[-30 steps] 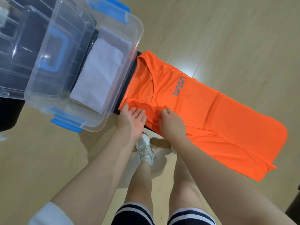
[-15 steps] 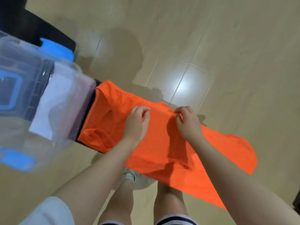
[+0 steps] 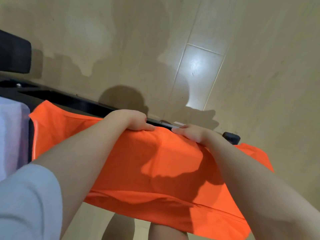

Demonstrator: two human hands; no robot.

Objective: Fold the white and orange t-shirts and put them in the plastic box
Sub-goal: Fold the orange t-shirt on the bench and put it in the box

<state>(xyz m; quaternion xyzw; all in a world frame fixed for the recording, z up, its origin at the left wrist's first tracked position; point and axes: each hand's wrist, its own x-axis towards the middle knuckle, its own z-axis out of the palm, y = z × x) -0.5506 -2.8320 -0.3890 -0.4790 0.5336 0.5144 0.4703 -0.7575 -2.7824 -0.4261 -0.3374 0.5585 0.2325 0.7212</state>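
The orange t-shirt [image 3: 155, 167] lies stretched across a narrow black surface, its near side folded over so the print is hidden. My left hand [image 3: 131, 121] grips the shirt's far edge near the middle. My right hand [image 3: 192, 133] pinches the same far edge a little to the right. At the left edge of the view, the folded white t-shirt [image 3: 8, 135] shows through the wall of the clear plastic box [image 3: 26, 110], which is mostly out of frame.
The black bench-like surface [image 3: 83, 103] runs under the shirt from the left, ending in a black foot [image 3: 231, 136]. A black padded block [image 3: 13, 52] sits at the far left. Beige floor [image 3: 242, 66] lies beyond. My legs are below the shirt.
My hands moved from the near collar side to the shirt's far edge, carrying the near side of the shirt over. The view swung right, so the box has slid almost out of frame.
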